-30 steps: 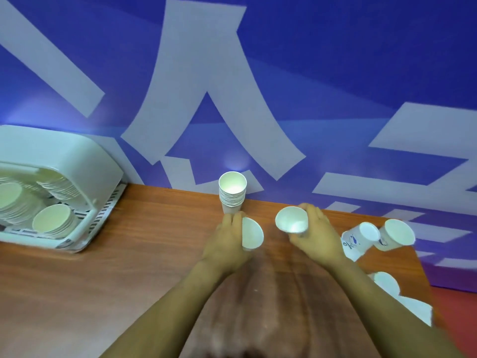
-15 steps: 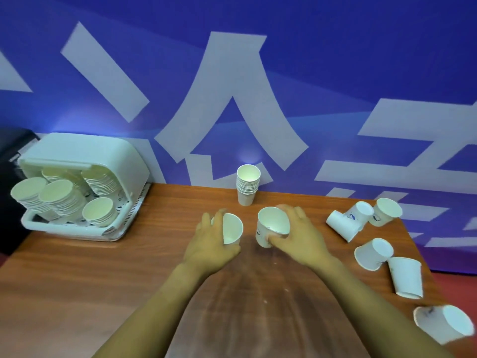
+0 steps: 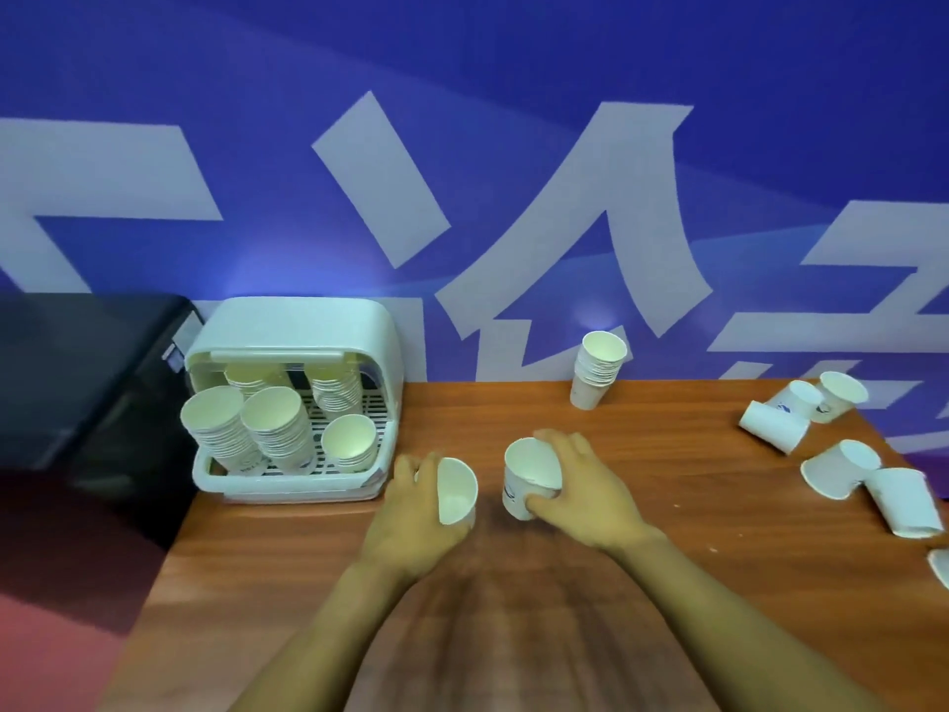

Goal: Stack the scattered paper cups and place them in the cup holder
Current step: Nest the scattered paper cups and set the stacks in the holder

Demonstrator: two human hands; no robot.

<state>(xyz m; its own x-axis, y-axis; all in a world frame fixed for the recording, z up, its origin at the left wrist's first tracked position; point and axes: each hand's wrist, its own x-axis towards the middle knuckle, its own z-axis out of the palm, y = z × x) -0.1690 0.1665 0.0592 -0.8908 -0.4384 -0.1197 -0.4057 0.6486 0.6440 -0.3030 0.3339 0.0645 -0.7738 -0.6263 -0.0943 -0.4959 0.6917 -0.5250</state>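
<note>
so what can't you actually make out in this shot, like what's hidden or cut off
All in the head view:
- Cup in the left hand: its body is hidden behind the fingers; only the mouth shows.
- Cup at the right edge: cut off by the frame, only a sliver visible.
- Back stacks in the cup holder: partly hidden by the front stacks; counts unreadable.
- Blue print on the cup in the right hand: too small and blurred to read.

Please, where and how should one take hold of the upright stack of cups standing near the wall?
Grip the stack around its lowest cup, on the bare side wall under the bunched rims, thumb on one side and fingers on the other. Come from the front, since the wall is close behind it. It stands upright but leans slightly, so holding the bottom cup probably carries all the nested ones together.
</note>
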